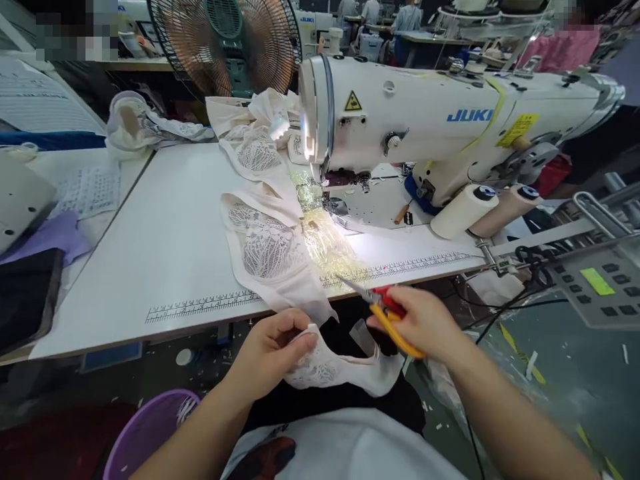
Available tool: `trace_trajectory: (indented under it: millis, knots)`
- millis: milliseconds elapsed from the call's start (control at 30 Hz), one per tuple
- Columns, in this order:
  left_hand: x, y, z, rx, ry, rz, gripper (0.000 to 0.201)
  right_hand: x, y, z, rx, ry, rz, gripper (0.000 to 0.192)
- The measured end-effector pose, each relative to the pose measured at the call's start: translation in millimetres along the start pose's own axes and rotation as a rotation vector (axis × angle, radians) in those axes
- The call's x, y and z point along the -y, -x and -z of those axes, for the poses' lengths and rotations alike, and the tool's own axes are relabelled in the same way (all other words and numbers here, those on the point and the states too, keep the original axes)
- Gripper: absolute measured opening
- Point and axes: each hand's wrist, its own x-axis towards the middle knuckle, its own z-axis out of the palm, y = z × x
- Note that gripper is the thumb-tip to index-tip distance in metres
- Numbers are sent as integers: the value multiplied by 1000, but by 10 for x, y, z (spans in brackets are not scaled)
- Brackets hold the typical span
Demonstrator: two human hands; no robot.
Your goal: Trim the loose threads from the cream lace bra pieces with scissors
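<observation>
Below the tabletop's (175, 220) front edge, left hand (273, 350) pinched the lace piece (335, 370); right hand (425, 323) gripped thread snips (373, 300), apparently mid-trimming.

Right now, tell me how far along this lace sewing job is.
Sewn pieces trail in a chain from the sewing machine across the table, so stitching on those looks done. In hand: the left hand holds a lace cup piece while the right hand holds thread snips near it. Left: the joined lace pieces remain unseparated.
</observation>
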Motion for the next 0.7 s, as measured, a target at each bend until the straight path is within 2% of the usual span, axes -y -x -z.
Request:
trace_trajectory:
  millis: [67,133,200,267,300,367,400,433,467,500,567,700]
  knots:
    - [-40,26,16,-52,-39,-48,13,-4,-248,185,-13,245,-101,38]
    - [-93,61,14,-138,-49,-60,9,-49,-498,352,16,434,-123,26]
    - [-135,102,-2,-245,-14,-63,7,-109,-670,453,35,529,-76,24]
    - [-149,145,-16,-319,22,-59,7,-127,-707,457,-3,509,-27,21]
    - [-145,165,-17,-335,32,-60,7,-108,-672,417,-31,449,29,20]
    - [-123,201,-3,-326,31,-53,8,-24,-522,259,-23,233,251,20]
    - [-106,217,14,-315,27,-49,8,27,-425,150,45,92,418,19]
    - [-89,231,37,-306,26,-46,7,76,-327,28,166,-52,591,19]
    - [-70,245,67,-297,22,-44,7,118,-236,-99,276,-161,711,21]
    - [-52,260,102,-281,14,-42,7,149,-158,-224,364,-232,772,22]
    - [-15,295,185,-191,-20,-20,9,178,-44,-443,447,-300,786,23]
    - [59,400,361,3,-110,181,14,186,79,-696,399,-233,732,18]
